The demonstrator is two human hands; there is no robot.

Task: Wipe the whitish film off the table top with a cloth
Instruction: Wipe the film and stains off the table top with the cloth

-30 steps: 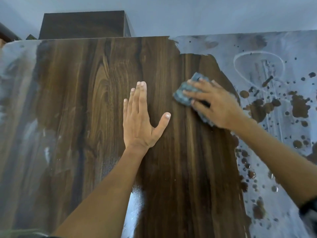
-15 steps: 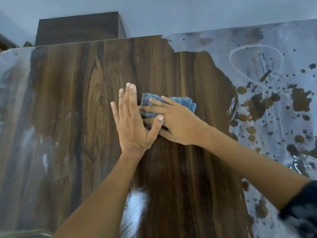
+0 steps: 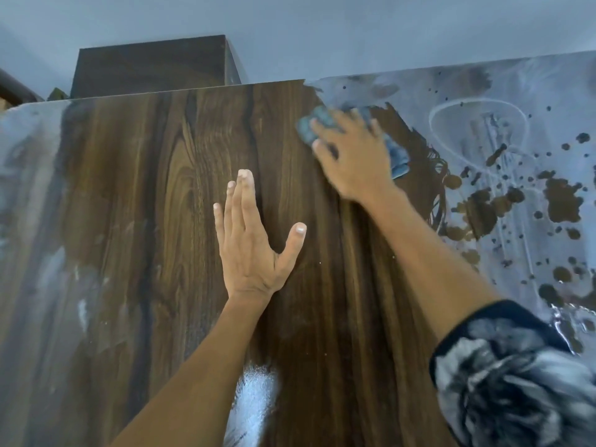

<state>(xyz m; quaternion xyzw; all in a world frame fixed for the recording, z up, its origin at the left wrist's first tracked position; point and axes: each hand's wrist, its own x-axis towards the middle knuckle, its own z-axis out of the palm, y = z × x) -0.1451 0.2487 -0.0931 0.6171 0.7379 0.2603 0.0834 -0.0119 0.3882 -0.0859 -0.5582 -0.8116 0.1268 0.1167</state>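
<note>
Whitish film [image 3: 503, 101] thick across the upper right and right of the frame, broken by dark spots and smears and a drawn loop; more of it faint down the left edge, plus a bright patch at bottom centre between the forearms. Blue-grey cloth [image 3: 398, 156] in the upper centre-right, pressed flat to the table top [image 3: 180, 201] right at the border where bare wood meets the film, near the far edge. On top of the cloth, right hand [image 3: 350, 159], motion-blurred, fingers spread and bearing down on it, apparently more pressing than pinching, though blur hides any curl at the fingertips. Left hand [image 3: 254, 240] at centre frame, flat on clean wood, fingers straight and together, thumb splayed, holding nothing, well apart from the cloth. Wide middle band of wood grain already dark and clear. Judged roughly half done: centre wiped, right side barely started, left edge and bottom patch left to do. Beyond the table, dark cabinet [image 3: 151, 66] at upper left against a pale wall [image 3: 354, 30]; patterned sleeve [image 3: 516, 382] at lower right.
</note>
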